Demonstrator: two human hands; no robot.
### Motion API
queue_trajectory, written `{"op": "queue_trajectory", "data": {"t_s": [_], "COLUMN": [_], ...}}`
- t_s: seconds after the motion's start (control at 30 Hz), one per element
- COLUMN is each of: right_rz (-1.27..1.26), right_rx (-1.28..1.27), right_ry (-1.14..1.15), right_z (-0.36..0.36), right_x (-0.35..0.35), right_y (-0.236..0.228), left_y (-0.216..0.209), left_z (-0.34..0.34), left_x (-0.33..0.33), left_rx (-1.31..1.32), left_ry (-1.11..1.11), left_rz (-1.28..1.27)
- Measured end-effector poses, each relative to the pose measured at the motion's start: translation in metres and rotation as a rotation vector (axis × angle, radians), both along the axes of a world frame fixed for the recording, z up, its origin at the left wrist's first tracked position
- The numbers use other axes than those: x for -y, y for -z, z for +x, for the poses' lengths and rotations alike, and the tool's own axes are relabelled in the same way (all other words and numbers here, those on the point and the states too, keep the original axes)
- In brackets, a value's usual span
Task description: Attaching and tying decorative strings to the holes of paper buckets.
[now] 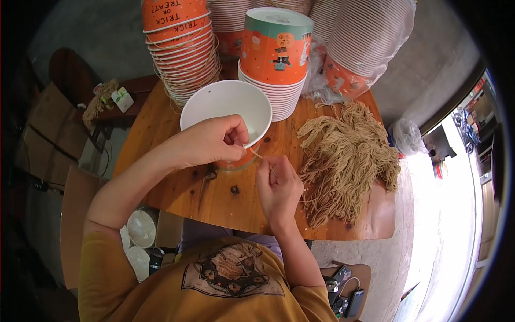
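A paper bucket (201,110), white inside and orange outside, stands upright near the middle of the wooden table. A small hole shows near its far rim. My left hand (217,142) reaches over the near rim, its fingers closed in a pinch there, partly inside the bucket. From that spot a thin tan string (256,154) runs to my right hand (280,189), whose thumb and forefinger are closed on it just outside the bucket. Where the string meets the rim, my left fingers hide it. To the right lies a big bundle of tan strings (351,161).
Behind the bucket stand a nested stack of orange buckets with strings (179,53) and another stack topped by an upturned bucket (276,43). Plastic-wrapped bucket stacks (370,37) rise at the far right. A stool with phones (354,300) is at lower right.
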State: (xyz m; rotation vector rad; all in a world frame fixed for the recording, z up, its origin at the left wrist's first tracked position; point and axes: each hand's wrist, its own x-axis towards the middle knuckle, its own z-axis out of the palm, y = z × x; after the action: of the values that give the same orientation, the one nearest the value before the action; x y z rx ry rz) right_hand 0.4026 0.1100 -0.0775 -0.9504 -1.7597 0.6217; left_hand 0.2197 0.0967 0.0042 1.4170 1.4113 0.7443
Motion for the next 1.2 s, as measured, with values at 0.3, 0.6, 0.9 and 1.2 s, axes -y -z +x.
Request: {"op": "queue_trajectory", "data": {"t_s": [0.3, 0.6, 0.9, 1.2], "right_rz": [0.035, -0.192, -0.483, -0.596], "right_rx": [-0.009, -0.041, -0.327, -0.299], "right_ry": [0.016, -0.077, -0.411, -0.424], "right_z": [-0.006, 0.004, 0.011, 0.012], "right_x": [-0.002, 0.007, 0.012, 0.011], "right_y": [0.001, -0.005, -0.004, -0.003], "left_y": [0.003, -0.002, 0.011, 0.013], "left_z": [-0.001, 0.014, 0.02, 0.018], "left_x": [0.0, 0.012, 0.029, 0.033], "left_rx": [0.023, -0.289, -0.844, -0.862], "left_ry": [-0.004, 0.092, 0.228, 0.215], "left_rz": [-0.014, 0.473, 0.942, 0.948]}}
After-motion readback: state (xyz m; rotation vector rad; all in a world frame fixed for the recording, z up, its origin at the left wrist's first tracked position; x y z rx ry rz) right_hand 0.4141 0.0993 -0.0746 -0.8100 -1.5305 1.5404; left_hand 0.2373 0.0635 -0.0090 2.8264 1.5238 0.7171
